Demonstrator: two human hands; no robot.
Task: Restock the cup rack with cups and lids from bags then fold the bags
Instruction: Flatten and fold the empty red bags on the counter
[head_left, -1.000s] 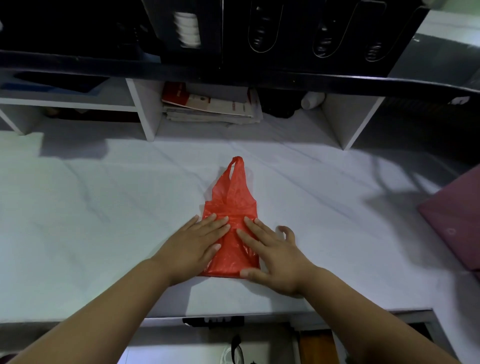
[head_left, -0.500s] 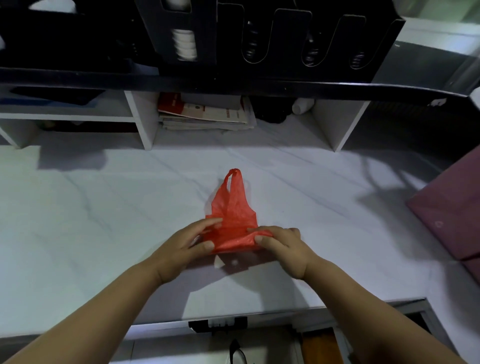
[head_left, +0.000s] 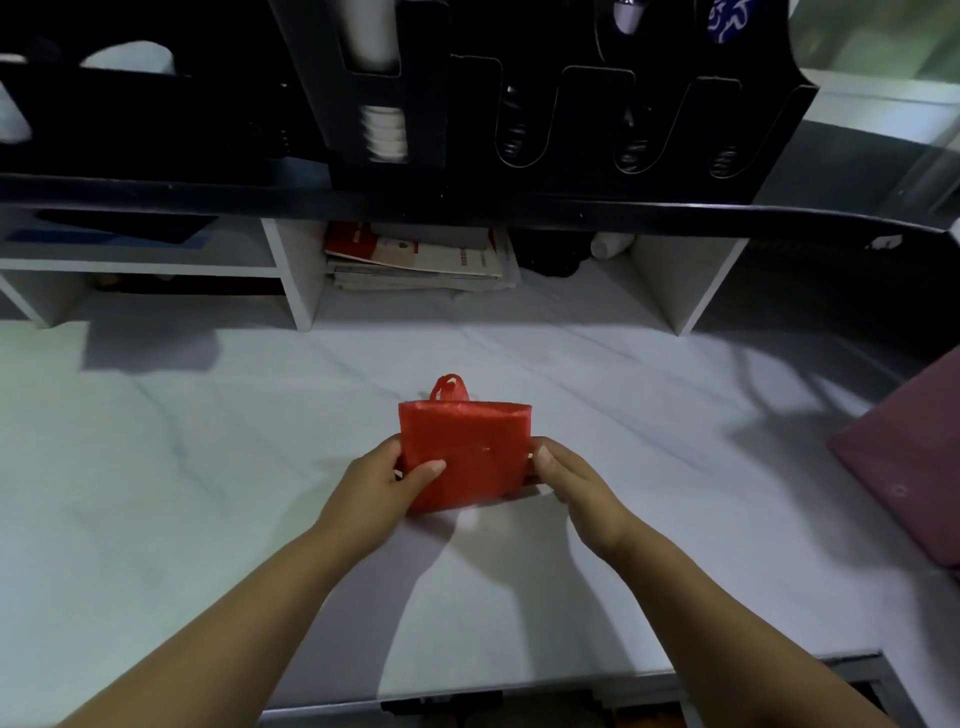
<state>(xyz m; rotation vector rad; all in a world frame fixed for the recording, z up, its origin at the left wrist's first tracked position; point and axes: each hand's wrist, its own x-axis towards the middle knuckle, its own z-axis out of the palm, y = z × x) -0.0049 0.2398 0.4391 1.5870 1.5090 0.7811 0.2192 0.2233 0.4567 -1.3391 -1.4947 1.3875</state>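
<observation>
Since half a second ago, the near half of the red bag (head_left: 465, 447) has been turned up and over its far half. The long flat shape is now a squat rectangle, with only the handle loop (head_left: 451, 387) showing past its far edge.

The left hand (head_left: 382, 480) pinches the bag's left edge with the thumb on top. The right hand (head_left: 571, 480) pinches the right edge the same way. The hands are apart, with the bag's width between them. The bag is at the middle of the table (head_left: 208, 467). Whether its near edge rests on the surface or is raised cannot be told.

Progress: the cup rack (head_left: 571, 130) above holds a stack of white cups (head_left: 385, 132) in one slot. Three slots to the right show bare springs at their lower ends, and their upper contents are unclear. No loose cups, lids or other bags are visible on the table, so restocking appears finished and the work is judged to be at the bag-folding stage. Remaining, in my assessment: flattening this fold, tucking the handle loop or making a further fold, and setting the bag aside.
</observation>
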